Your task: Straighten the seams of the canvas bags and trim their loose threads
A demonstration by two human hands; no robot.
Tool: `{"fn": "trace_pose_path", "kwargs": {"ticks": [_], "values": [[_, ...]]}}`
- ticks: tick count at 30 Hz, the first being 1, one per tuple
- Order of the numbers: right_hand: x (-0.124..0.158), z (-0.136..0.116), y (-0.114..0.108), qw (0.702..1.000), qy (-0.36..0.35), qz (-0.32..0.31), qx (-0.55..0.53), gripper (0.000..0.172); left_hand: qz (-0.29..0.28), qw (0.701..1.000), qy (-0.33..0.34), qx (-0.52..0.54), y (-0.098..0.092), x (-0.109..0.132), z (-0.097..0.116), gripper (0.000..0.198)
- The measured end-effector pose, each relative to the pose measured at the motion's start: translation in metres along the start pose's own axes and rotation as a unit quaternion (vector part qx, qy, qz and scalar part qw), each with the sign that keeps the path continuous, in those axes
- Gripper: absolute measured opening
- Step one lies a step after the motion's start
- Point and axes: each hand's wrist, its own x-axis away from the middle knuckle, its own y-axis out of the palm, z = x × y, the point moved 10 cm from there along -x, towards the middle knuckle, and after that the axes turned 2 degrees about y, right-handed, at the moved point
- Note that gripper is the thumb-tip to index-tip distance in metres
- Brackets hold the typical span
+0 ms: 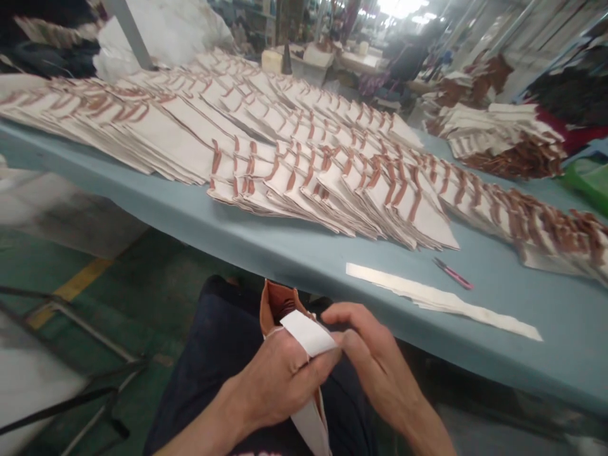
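Observation:
Over the lap, my left hand (pixel 280 380) is closed around a brown and cream fabric piece (pixel 278 301), which opens at its top and hangs down below the hand. A short white strip (pixel 311 334) lies across the left hand's fingers, its right end at the thumb and fingertips. My right hand (pixel 373 354) touches that end, fingers bent and pressed together; what its fingertips pinch, if anything, is too small to make out. Cream strips (pixel 437 299) lie on the table edge, with pink-handled snips (pixel 453 273) just behind them.
Overlapping rows of cream pieces with brown trim (pixel 327 183) cover much of the blue-green table (pixel 266 244). More folded pieces (pixel 503 136) are stacked at the back right. A metal-framed stand (pixel 118 380) is on the floor at left.

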Motion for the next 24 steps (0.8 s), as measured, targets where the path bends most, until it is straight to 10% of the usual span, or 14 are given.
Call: {"fn": "trace_pose_path", "kwargs": {"ticks": [6,24], "values": [[-0.018,-0.043,0.043,0.997,-0.052,-0.036,-0.039,0.012,-0.02,0.996,-0.022,0.083,0.0,0.006,-0.003,0.028],[-0.022,-0.009,0.068,0.977,0.123,-0.022,-0.175,0.038,-0.02,0.993,-0.107,0.042,0.003,0.029,-0.032,0.032]]}}
